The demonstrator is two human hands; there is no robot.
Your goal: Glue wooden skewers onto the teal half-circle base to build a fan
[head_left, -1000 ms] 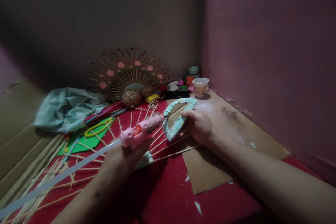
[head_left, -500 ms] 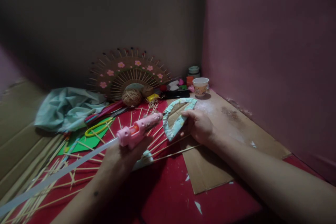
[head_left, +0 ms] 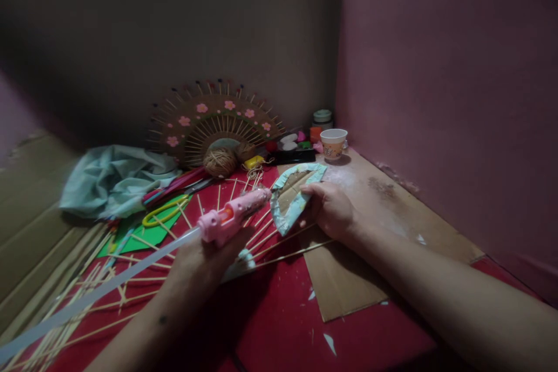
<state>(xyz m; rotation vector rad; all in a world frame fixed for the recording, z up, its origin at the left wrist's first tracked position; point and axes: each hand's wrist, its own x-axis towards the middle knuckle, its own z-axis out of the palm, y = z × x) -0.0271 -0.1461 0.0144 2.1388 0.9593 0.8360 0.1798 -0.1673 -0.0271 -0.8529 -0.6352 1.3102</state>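
My left hand (head_left: pixel 213 258) is closed around a pink hot glue gun (head_left: pixel 233 215), with a long glue stick (head_left: pixel 117 279) running out of its back end. The gun's nozzle is at the left edge of a half-round cardboard piece (head_left: pixel 290 200), whose rim is wrapped in light blue fabric; whether they touch I cannot tell. My right hand (head_left: pixel 329 209) grips this piece by its right side, thumb on top. Below both hands, thin bamboo sticks (head_left: pixel 265 239) fan out from a small light blue base (head_left: pixel 244 258), partly hidden by my left hand.
A decorated stick fan (head_left: pixel 229 116) leans on the back wall. Before it lie twine (head_left: pixel 219 161), light blue cloth (head_left: pixel 117 180), yellow-handled scissors (head_left: pixel 163 212) and a green sheet (head_left: pixel 150 238). A paper cup (head_left: pixel 333 144) stands on a cardboard sheet (head_left: pixel 349 290) at the right.
The glue gun's back end has shifted very slightly right, its nozzle staying by the half-round piece. My right hand and that piece look almost unmoved.
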